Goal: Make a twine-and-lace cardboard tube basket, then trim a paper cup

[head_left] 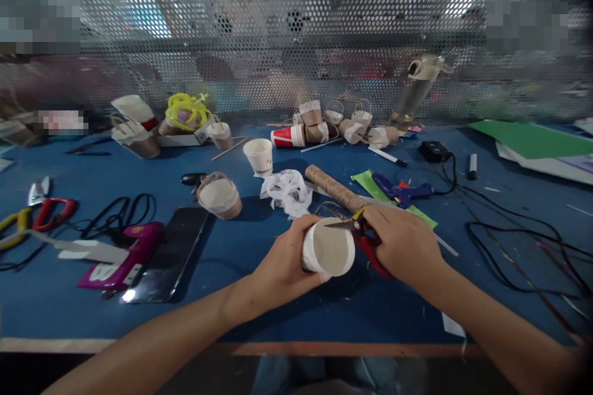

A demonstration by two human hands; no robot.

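Note:
My left hand [282, 259] is wrapped round a white paper cup [331, 250], its open mouth tilted toward me. In my right hand [407, 244] is a pair of scissors [377, 253] with red and yellow handles. The metal blades reach over the cup's far rim; whether they touch the paper I cannot tell. Behind the cup lie a roll of brown twine [333, 186] and a crumpled heap of white lace strip [288, 191]. Another white cup [258, 156] stands farther back, and a twine-wrapped cup [220, 195] is to the left.
A phone [169, 253], a magenta power bank [123, 259] and red-yellow pliers [46, 213] lie on the left. To the right are a blue glue gun [401, 190] with black cable [491, 259] and green sheets [532, 139]. A bottle [417, 92] stands by the perforated metal panel [278, 37].

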